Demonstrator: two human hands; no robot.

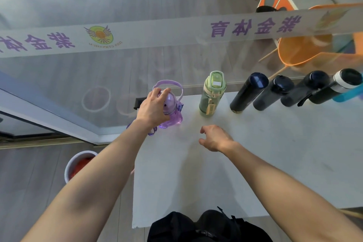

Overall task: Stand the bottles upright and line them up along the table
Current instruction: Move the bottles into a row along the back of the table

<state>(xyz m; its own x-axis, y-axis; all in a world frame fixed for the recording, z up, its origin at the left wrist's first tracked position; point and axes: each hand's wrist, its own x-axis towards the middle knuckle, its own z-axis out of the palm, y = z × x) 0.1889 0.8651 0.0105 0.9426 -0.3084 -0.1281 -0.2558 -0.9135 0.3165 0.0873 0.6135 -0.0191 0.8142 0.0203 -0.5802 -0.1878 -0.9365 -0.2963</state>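
A purple translucent bottle (173, 113) with a loop handle stands upright at the far left corner of the white table (216, 173). My left hand (154, 107) grips its domed lid from above. To its right a green bottle (212, 94) stands upright. Further right a row of dark bottles follows: a black one (248, 92), a second black one (272, 93), a third (303, 89) and a black bottle with a white collar (336, 86). A blue bottle (347, 93) shows at the right edge. My right hand (214, 137) hovers over the table with fingers loosely apart, holding nothing.
A glass wall with a white banner (176, 29) runs just behind the table's far edge. An orange chair (300, 51) stands beyond the glass. A white bin with red contents (78, 165) sits on the floor at left. A black bag (206, 226) lies at the near edge.
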